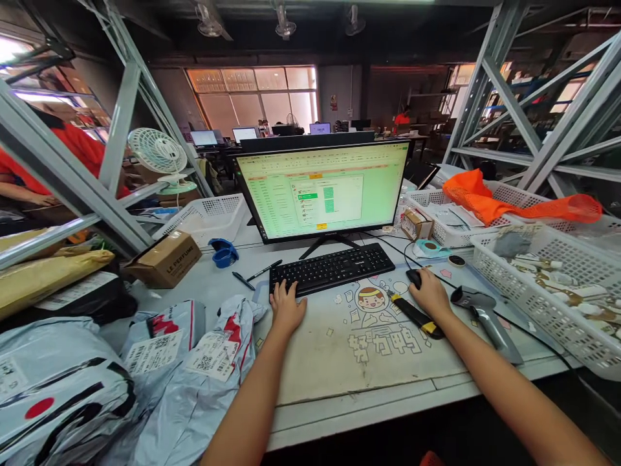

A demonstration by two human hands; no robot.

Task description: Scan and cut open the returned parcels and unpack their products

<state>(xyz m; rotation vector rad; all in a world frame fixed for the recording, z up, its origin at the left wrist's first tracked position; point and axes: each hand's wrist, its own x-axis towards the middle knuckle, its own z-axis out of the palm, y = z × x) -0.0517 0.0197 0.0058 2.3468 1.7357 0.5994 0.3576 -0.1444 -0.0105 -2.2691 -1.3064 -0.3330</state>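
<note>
One keyboard (pixel 339 265) under flat left hand (pixel 287 307), one mouse (pixel 414 278) seemingly cupped by right hand (pixel 429 294)

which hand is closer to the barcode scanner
Right. The right hand rests on the mouse, just beside the barcode scanner; the left hand is on the keyboard, well away from it.

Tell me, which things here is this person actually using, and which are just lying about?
In use: left hand on flat black keyboard; right hand on black computer mouse; lit green-screened monitor.
Lying about: grey handheld scanner; brown cardboard box; blue tape dispenser; grey plastic mailer bags.
</note>
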